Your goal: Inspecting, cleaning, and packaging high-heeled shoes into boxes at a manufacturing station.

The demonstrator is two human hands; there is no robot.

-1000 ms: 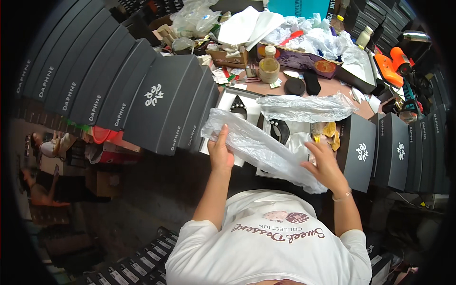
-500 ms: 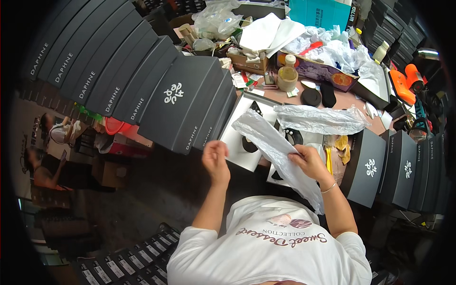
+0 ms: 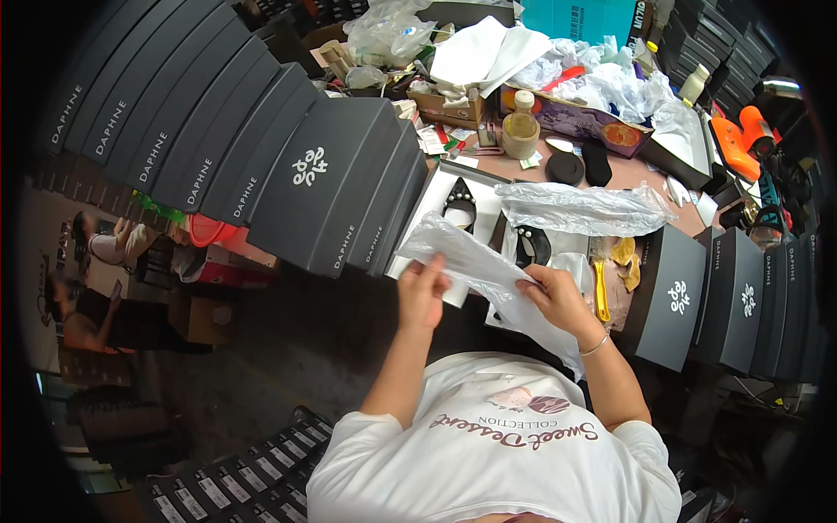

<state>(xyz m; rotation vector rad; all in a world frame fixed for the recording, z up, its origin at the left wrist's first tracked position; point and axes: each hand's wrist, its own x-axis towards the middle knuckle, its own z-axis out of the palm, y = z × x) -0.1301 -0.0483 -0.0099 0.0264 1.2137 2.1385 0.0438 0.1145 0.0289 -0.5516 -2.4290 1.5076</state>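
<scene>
Across my front hangs a long, crumpled translucent plastic wrapper. My right hand grips it near its middle, thumb on top. The fingers of my left hand are closed at its lower left edge. Behind the wrapper lies an open white-lined shoe box, holding a black pointed shoe with pearl-like studs. A second black studded shoe sits to the right, partly covered. Another crumpled translucent wrapper lies beyond that shoe.
Dark grey shoe boxes stand in a long row at left, with more boxes at right. On the cluttered table are a glue bottle, a round black tin, a yellow-handled tool and an orange tool.
My left hand has moved right and up to the wrapper and closed on its edge. The wrapper's left end has shifted left and lower; my right hand keeps its grip.
</scene>
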